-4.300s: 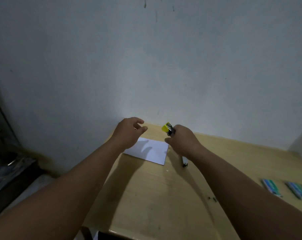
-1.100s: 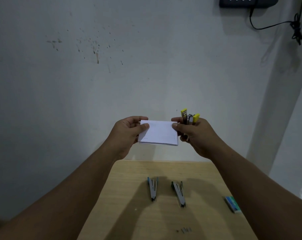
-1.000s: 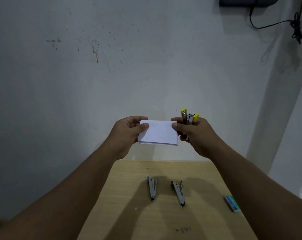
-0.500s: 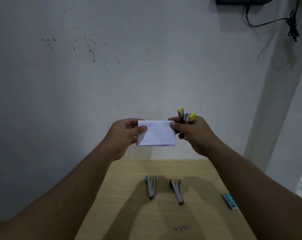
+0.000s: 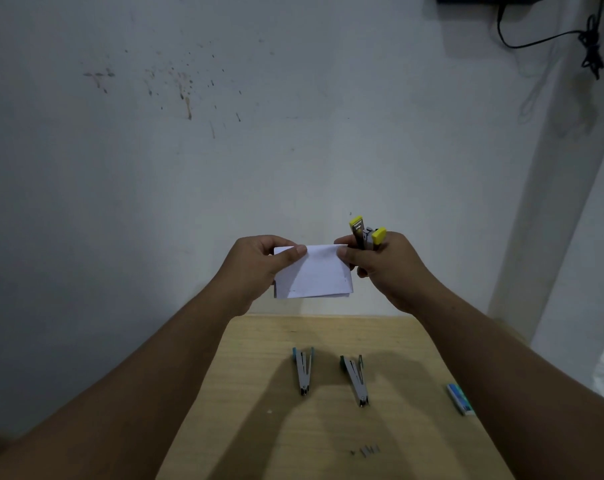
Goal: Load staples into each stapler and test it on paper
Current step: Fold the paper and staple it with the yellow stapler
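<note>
I hold a folded white paper (image 5: 316, 275) up in front of the wall, above the table's far edge. My left hand (image 5: 255, 268) pinches its upper left corner between thumb and fingers. My right hand (image 5: 387, 268) grips a yellow-tipped stapler (image 5: 364, 233), whose two yellow ends stick up above the fingers, and its thumb presses on the paper's upper right corner. Two grey staplers lie on the wooden table (image 5: 259, 393) below: one with blue ends (image 5: 303, 374) and one to its right (image 5: 355, 379).
A blue and white staple box (image 5: 459, 398) lies near the table's right edge. A few loose staples (image 5: 368, 450) lie on the near part of the table. A dark device with a hanging cable (image 5: 549, 32) is mounted on the wall at top right.
Earlier the paper lay on the table beside my hands. Now both hands hold it up off the table. Over the last second the hands have barely shifted.
</note>
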